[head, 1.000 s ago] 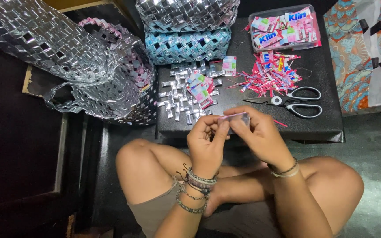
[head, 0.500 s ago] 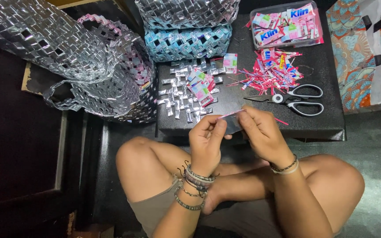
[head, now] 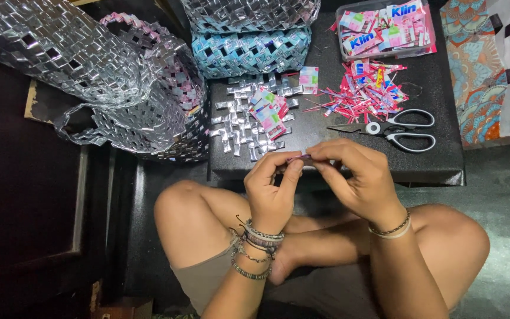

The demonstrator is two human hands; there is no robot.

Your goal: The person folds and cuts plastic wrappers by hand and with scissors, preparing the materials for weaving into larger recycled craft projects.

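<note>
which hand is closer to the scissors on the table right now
The right hand. It is just below the scissors, near their handles. The left hand is farther off on the other side, pinching a small folded strip together with the right hand.

A narrow folded wrapper strip [head: 300, 158], pinkish and mostly hidden, lies roughly level, pinched between the fingertips of the left hand [head: 273, 192] and right hand [head: 358, 177], above the black table's near edge [head: 337, 174].
</note>
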